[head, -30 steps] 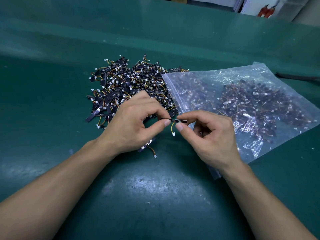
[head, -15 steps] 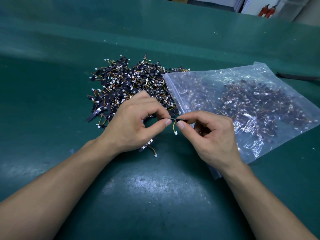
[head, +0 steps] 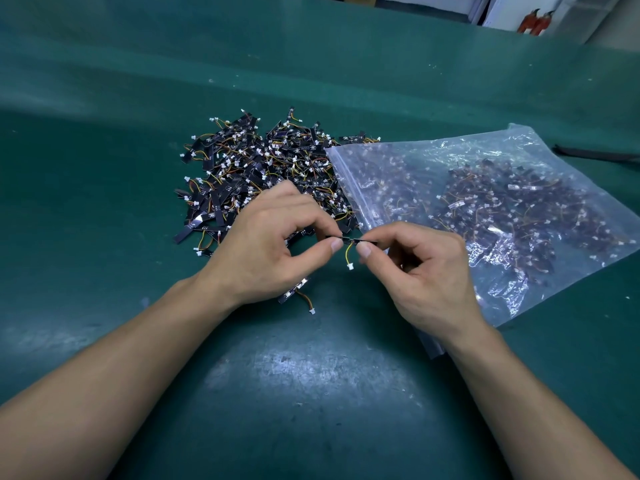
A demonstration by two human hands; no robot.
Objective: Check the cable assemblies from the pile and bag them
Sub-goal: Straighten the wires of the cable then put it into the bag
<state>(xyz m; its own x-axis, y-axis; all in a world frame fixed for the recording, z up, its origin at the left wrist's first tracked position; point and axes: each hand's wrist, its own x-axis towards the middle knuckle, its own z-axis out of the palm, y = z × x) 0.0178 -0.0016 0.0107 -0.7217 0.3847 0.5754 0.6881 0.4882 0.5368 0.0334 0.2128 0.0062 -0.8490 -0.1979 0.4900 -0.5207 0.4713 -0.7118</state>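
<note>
A pile of small black cable assemblies [head: 263,168] with yellow and orange wires and white connectors lies on the green mat. One assembly [head: 349,242] is held level between both hands, its wire and white connector hanging down. My left hand [head: 266,247] pinches its left end between thumb and forefinger. My right hand [head: 422,268] pinches its right end the same way. A clear zip bag [head: 512,161] holding many assemblies lies flat to the right, its mouth toward the pile.
One loose assembly [head: 294,292] lies on the green mat [head: 104,220] under my left wrist. A dark strap [head: 595,154] lies at the far right edge. The mat rises into a fold behind the pile.
The held assembly's dangling wire and connector have shifted slightly as my fingers adjust their pinch. Both hands stay in the same place.
</note>
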